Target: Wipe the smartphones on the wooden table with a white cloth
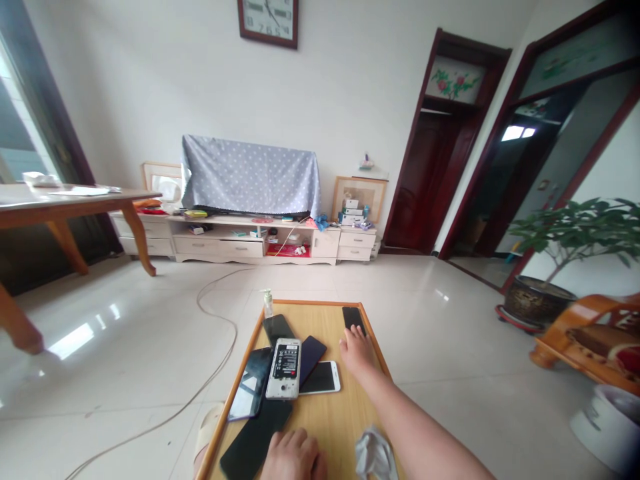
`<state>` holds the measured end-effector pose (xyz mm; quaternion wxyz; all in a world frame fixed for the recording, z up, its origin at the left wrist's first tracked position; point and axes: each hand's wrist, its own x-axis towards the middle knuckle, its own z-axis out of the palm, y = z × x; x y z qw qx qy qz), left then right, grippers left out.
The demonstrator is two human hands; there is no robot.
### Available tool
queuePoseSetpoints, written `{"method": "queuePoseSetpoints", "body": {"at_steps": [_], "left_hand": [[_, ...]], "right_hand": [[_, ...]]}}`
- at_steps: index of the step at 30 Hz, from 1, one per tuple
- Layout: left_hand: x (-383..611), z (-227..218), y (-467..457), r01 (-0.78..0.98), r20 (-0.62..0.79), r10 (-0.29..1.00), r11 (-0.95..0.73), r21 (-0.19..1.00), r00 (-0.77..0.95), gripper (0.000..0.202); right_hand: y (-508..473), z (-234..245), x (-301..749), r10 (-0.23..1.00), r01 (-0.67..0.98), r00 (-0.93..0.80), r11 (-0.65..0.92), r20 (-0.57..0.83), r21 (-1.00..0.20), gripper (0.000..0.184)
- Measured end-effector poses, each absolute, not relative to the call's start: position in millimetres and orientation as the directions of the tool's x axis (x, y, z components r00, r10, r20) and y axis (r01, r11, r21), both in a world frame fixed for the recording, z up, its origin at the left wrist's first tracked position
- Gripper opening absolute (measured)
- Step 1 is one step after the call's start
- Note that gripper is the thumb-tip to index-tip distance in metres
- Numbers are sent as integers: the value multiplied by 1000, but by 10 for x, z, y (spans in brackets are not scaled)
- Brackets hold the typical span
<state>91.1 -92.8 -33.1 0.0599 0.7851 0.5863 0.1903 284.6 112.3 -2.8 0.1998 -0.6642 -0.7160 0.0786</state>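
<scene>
Small black rectangular phone [353, 317] just ahead of right hand [356, 350], long axis pointing away; grip flat, empty. Left hand [293, 455] farther back, curled; cannot tell its hold.

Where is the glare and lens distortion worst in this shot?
Head view: window glare streaks the glossy floor at left; the wide lens bends the door frame at right; the left hand looks soft; the right hand is evenly lit.

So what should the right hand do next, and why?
Probably reach a little farther and pick up the black phone at the table's far corner. The right hand lies open and flat, its fingertips just at that phone's near edge, and it sits apart from the heap of phones.
</scene>
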Motion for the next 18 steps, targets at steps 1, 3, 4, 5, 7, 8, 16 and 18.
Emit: {"method": "queuePoseSetpoints", "body": {"at_steps": [1,3,4,5,7,8,16,18], "left_hand": [[910,-307,-932,895,213,947,-302,327,242,18],[911,-227,-959,892,189,953,-292,345,238,20],[914,-175,-979,890,180,954,-289,353,239,21],[918,-118,-1002,887,175,955,-289,361,240,21],[924,-4,-1050,884,167,958,-279,376,231,22],[925,47,-1071,884,164,961,-271,382,224,22],[865,257,-1195,880,154,968,-246,407,199,21],[845,297,-1247,879,174,967,-244,410,187,18]], "right_hand": [[1081,-27,2793,979,911,-51,127,198,-392,46],[981,-30,2652,969,886,-99,190,228,-422,44],[927,-33,2570,962,870,-128,225,240,-438,44],[871,-34,2488,956,853,-156,258,249,-455,43],[754,-27,2342,944,815,-205,311,259,-489,41],[690,-18,2285,940,798,-225,330,258,-505,40],[-103,51,2196,886,666,-348,463,306,-584,35],[-302,32,2199,869,655,-391,494,304,-571,34]]}}
